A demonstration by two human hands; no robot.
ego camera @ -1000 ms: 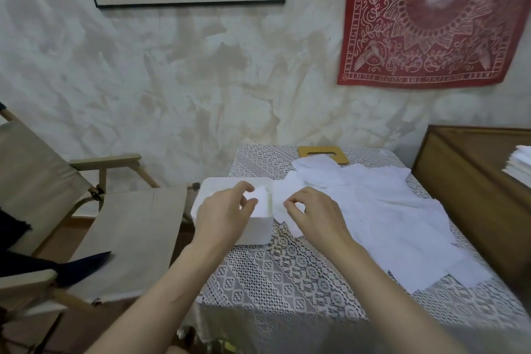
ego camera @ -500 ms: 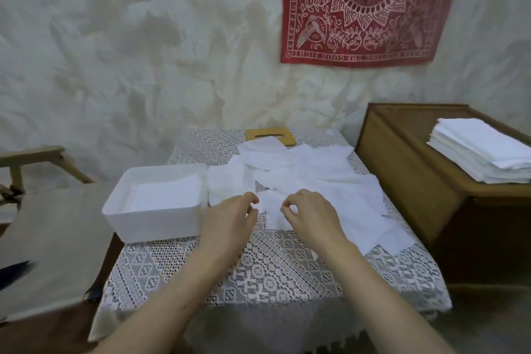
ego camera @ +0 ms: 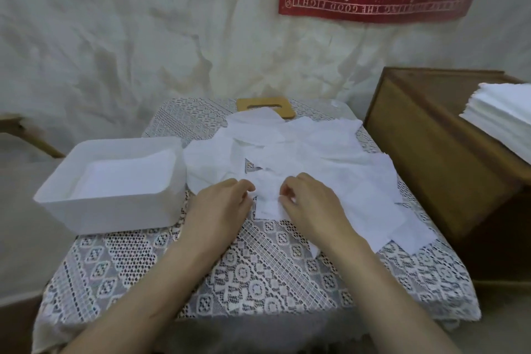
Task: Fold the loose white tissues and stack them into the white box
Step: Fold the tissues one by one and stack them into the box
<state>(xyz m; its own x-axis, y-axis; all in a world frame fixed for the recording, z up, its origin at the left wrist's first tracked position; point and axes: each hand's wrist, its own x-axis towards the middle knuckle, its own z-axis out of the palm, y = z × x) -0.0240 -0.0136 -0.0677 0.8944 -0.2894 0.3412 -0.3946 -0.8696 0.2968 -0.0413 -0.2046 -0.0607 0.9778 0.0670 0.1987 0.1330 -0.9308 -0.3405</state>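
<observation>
A white box [ego camera: 109,213] stands on the left of the lace-covered table [ego camera: 258,276], with folded white tissues [ego camera: 126,178] lying flat inside it. Loose white tissues [ego camera: 330,158] sprawl over the table's middle and right. My left hand [ego camera: 221,210] and my right hand [ego camera: 310,207] sit side by side at the near edge of the pile. Each pinches the same small tissue [ego camera: 268,198] with curled fingers, left hand on its left edge, right hand on its right edge.
A wooden board with a handle slot [ego camera: 265,105] lies at the table's far edge, partly under tissues. A wooden cabinet [ego camera: 436,152] stands to the right with a stack of white tissues [ego camera: 505,115] on top. A chair arm [ego camera: 26,135] shows at far left.
My left hand has left the box and come to the loose pile. Both hands now pinch one tissue at the pile's near edge. The camera has turned right and tilted down.
</observation>
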